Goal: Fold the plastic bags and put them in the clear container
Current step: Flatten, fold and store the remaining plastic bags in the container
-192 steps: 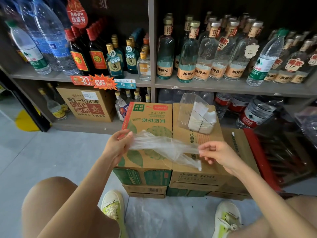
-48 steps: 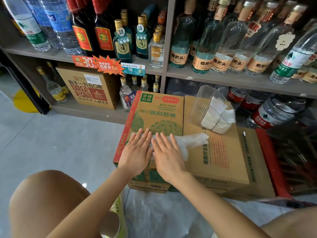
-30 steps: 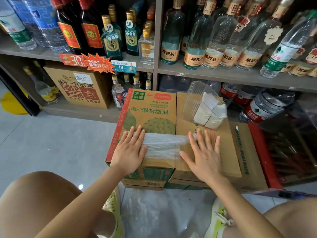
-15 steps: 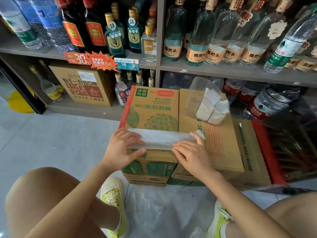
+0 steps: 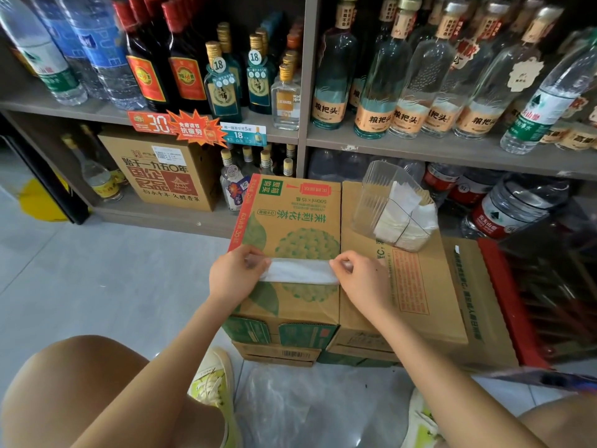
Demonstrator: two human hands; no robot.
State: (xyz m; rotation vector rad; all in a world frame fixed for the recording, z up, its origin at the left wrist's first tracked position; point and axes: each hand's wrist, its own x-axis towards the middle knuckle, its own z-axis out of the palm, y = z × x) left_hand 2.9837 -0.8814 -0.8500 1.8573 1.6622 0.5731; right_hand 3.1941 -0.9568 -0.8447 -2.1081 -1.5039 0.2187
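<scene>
left hand (image 5: 234, 276), right hand (image 5: 361, 279) pinch bag (image 5: 300, 271) | carton (image 5: 290, 218) 茉莉花茶 500ml×15 | bottles (image 5: 374, 92) 粮把头

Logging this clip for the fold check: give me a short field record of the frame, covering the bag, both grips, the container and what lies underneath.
plastic bag: folded into a narrow flat strip, lying across the green-printed carton
left grip: hand pinches the strip's left end
right grip: hand pinches its right end
clear container: stands on the brown carton, holds folded bags
floor: loose plastic between the shoes
stage: strip not yet in the container
</scene>
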